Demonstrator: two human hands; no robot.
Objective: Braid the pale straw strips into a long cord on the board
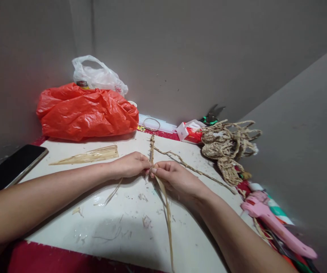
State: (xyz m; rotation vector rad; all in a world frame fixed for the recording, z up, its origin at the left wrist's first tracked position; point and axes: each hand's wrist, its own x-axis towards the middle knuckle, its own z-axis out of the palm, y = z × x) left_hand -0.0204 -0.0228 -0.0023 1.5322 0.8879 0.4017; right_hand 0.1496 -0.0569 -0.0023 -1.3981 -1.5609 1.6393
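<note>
A short twisted plant-fibre cord (pixel 152 148) stands out away from me over the white board, its near end pinched between my hands. My left hand (pixel 132 164) closes on that end from the left. My right hand (pixel 177 178) pinches the same spot from the right, thumb on top. From the right fingers a long flat straw strip (pixel 167 212) hangs toward me; a shorter strip (pixel 114 191) sticks out under the left hand. A thin twisted strand (pixel 194 167) runs off to the right. The exact crossing of strips is hidden by my fingertips.
A wide dried leaf strip (pixel 86 154) and a phone (pixel 15 167) lie left. Behind are a red plastic bag (pixel 88 113) and a white bag (pixel 97 77). On the right sit woven straw pieces (pixel 226 144), a tissue pack (pixel 191 131) and a pink glue gun (pixel 279 227).
</note>
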